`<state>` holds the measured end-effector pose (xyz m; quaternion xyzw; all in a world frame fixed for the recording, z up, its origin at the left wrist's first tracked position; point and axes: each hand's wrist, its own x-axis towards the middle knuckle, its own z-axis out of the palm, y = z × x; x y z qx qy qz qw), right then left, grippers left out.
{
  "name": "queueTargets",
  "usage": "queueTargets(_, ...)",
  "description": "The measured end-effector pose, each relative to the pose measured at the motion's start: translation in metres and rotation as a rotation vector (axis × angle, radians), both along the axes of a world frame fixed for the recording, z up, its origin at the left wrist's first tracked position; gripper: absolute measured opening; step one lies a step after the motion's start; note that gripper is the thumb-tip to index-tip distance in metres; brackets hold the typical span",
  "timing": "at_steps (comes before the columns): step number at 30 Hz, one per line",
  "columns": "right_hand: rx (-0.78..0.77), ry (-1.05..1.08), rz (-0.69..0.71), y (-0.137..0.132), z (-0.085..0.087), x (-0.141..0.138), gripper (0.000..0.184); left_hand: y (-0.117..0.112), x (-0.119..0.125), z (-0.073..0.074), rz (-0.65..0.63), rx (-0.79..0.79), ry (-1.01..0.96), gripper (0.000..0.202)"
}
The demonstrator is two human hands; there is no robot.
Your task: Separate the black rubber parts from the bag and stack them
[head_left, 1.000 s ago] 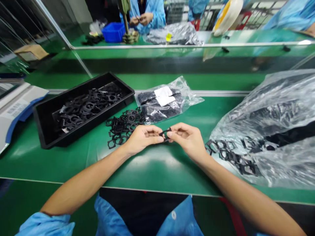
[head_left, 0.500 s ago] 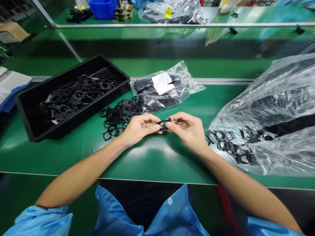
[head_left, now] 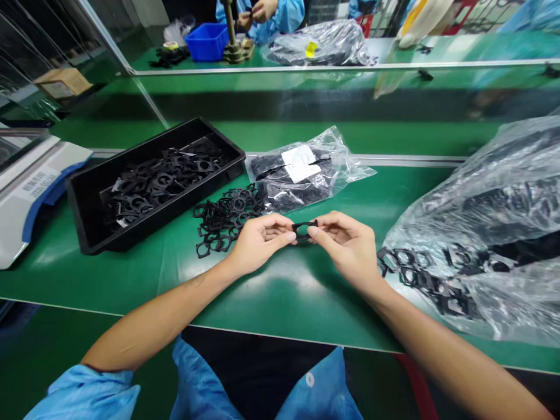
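My left hand [head_left: 260,242] and my right hand [head_left: 347,245] meet over the green table [head_left: 271,291], both pinching one small black plastic ring part [head_left: 303,229] between thumb and fingers. Just left of my left hand lies a loose pile of the same black parts [head_left: 223,219]. A black tray [head_left: 87,233] holding several more of these parts sits further left. To my right a large clear plastic bag [head_left: 485,216] spills black parts [head_left: 420,277] onto the table.
A smaller sealed bag with a white label [head_left: 301,169] lies behind my hands. A white and blue machine [head_left: 26,192] stands at the far left. Beyond a metal rail, another person in blue [head_left: 271,11] works by a blue bin [head_left: 205,41].
My hands stay together on the black part, turning it slightly. The view has shifted as my head moved; the table items are unmoved.
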<state>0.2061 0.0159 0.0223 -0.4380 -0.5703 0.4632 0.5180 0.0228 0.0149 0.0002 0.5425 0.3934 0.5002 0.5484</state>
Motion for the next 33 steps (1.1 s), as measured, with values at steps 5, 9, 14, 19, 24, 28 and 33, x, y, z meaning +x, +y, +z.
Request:
queueTargets(5,0.019,-0.055,-0.002,-0.003,0.001,-0.001,0.027,-0.001,0.000,0.002,0.023,0.002,0.014,0.025)
queueTargets(9,0.075,-0.115,0.002,-0.006,0.001,-0.001,0.025,-0.003,-0.001,0.005,0.004,0.027,0.087,0.017)
queueTargets(14,0.142,-0.232,0.020,-0.002,0.000,0.003,0.017,-0.006,-0.001,0.009,-0.015,0.089,0.207,0.012)
queueTargets(19,0.148,-0.327,0.148,0.000,-0.003,0.003,0.012,-0.004,-0.001,0.010,-0.057,0.086,0.181,0.022)
queueTargets(24,0.056,-0.200,0.089,-0.001,-0.002,0.001,0.029,0.000,-0.002,0.007,-0.079,-0.055,0.105,0.022)
queueTargets(28,0.000,-0.193,0.128,0.000,0.001,0.001,0.039,0.004,-0.002,0.007,0.021,-0.141,-0.038,0.028)
queueTargets(33,0.009,-0.206,0.114,0.000,-0.002,0.000,0.029,0.004,-0.002,0.010,0.014,-0.212,-0.106,0.032)
